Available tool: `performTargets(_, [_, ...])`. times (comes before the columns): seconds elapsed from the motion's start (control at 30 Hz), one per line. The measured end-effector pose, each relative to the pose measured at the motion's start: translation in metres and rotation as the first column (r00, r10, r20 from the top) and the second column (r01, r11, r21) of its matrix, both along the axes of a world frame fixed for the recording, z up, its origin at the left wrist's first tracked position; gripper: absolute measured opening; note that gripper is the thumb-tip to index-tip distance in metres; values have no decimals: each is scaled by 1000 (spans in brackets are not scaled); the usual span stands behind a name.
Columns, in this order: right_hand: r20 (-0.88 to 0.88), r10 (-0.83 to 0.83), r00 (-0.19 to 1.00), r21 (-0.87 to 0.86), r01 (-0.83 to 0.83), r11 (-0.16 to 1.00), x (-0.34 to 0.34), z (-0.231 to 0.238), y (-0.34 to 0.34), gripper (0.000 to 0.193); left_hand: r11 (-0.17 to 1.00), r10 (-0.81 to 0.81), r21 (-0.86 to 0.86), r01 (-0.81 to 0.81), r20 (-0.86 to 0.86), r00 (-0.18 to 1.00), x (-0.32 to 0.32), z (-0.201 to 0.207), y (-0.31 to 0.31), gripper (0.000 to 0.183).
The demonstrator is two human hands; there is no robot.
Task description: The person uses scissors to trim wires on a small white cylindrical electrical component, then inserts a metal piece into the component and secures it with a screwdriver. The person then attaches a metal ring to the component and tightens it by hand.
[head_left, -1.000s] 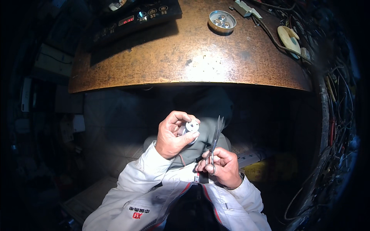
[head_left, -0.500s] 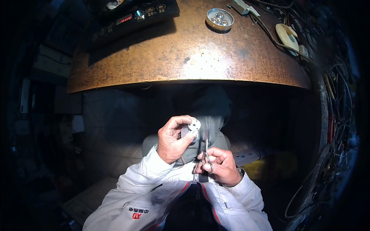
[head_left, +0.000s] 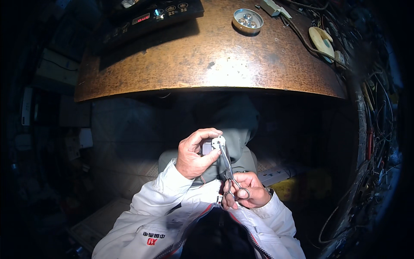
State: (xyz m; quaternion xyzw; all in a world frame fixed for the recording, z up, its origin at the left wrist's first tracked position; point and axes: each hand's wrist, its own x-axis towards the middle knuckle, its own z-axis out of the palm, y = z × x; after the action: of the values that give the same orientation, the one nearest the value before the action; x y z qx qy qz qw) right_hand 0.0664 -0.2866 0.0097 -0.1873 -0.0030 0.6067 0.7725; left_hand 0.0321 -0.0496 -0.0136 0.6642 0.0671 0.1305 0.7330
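Fingers [head_left: 203,132] of the left hand [head_left: 191,159] pinch a small round part [head_left: 218,142] with a white face at the centre of the frame, thumb along its lower edge and forefinger over its top, a greyish body showing to the left of the face. Just to the lower right, the right hand [head_left: 252,190] grips a pair of metal scissors [head_left: 227,165], its fingers curled about the two loops. The slim blades slant up to the left and end at the white face; whether the tips press against it cannot be made out. Both hands emerge from the white sleeves of a jacket [head_left: 148,209] with red zip trim. Across the top of the frame spreads a worn brown surface [head_left: 151,64], a bright patch of light near its front edge. It carries a shallow round tin [head_left: 246,31] holding three shiny domed pieces [head_left: 247,17], at the top centre-right, and a black control panel [head_left: 161,18] with a glowing red display, at the upper left
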Motion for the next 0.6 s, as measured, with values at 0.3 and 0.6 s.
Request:
performTargets(0.3, [-84, -6, 996, 61, 11, 998, -4, -2, -1, 43, 996, -20, -89, 19, -9, 1000, -1, 2, -1, 41])
performTargets(0.6, [-48, -35, 998, 26, 37, 999, -7, -4, 0, 36, 985, 22, 172, -23, 7, 1000, 0, 3, -2, 38])
